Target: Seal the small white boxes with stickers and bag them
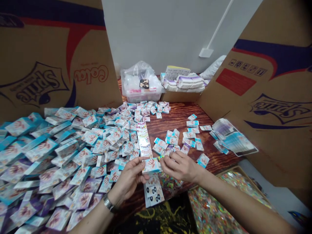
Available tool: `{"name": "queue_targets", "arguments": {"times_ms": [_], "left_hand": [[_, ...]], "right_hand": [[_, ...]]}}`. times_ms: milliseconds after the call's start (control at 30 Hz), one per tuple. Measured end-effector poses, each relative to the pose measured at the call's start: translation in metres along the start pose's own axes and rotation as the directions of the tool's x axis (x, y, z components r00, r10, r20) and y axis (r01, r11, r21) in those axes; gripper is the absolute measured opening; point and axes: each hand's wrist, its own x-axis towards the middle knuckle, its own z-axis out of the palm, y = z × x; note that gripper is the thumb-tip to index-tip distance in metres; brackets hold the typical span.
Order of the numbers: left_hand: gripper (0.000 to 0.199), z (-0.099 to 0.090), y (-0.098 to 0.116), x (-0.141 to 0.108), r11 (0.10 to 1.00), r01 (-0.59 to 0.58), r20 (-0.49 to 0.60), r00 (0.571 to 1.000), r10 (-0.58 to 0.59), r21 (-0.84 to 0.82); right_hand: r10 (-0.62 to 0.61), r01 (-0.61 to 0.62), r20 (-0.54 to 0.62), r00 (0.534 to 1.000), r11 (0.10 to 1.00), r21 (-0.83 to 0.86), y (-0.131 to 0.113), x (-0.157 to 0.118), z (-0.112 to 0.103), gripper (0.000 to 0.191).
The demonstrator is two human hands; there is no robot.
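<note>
Two tall cardboard panels take up most room: the left panel (48,42) fills the upper left of the frame, and the right panel (263,86) leans along the right side. Between them a red-brown wood-grained table (179,112) spans the middle. A heap of small boxes (65,152), white with blue or purple, covers the left and lower left. Colourful wrapped packets (219,211) fill the lower right. At upper centre sits a plastic tub (136,96). Just below centre, the right hand (179,165) has its fingers bunched together, pinching a bright packet (161,157) at the right end of a box. The left hand (131,175), a metal-banded watch (108,203) on its wrist, pinches that held box (150,165) between thumb and fingers. A narrow sticker strip (144,138) lies above the held box, and a sheet with dark ovals (153,191) shows below it.
</note>
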Motion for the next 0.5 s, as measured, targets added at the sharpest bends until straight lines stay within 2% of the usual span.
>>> {"name": "queue_targets", "arguments": {"times_ms": [133,233,300,400,467,500], "left_hand": [[0.04,0.007,0.001,-0.001,1.0,-0.023,-0.044,0.999,0.023,-0.007],[0.044,0.009,-0.002,-0.001,0.997,-0.06,-0.08,0.995,0.063,0.048],[0.046,0.007,-0.006,0.0,0.989,-0.095,-0.102,0.989,0.107,0.118],[0.044,0.003,-0.013,0.002,0.963,-0.133,-0.096,0.983,0.159,0.233],[0.04,0.0,-0.017,0.003,0.917,-0.174,-0.051,0.977,0.206,0.359],[0.038,-0.002,-0.019,0.003,0.858,-0.229,-0.015,0.964,0.265,0.461]], "right_hand": [[-0.012,0.014,-0.03,0.999,0.996,0.084,-0.003,0.001,0.001,0.019],[0.163,-0.156,0.0,0.987,0.942,0.297,-0.007,0.003,0.002,0.026],[0.319,-0.299,0.047,0.946,0.811,0.504,-0.009,0.005,0.002,0.028],[0.547,-0.468,0.144,0.825,0.518,0.716,-0.015,0.009,0.004,0.021],[0.68,-0.552,0.198,0.706,0.353,0.756,-0.021,0.01,0.01,0.014],[0.732,-0.578,0.22,0.645,0.278,0.768,-0.024,0.011,0.014,0.012]]}}
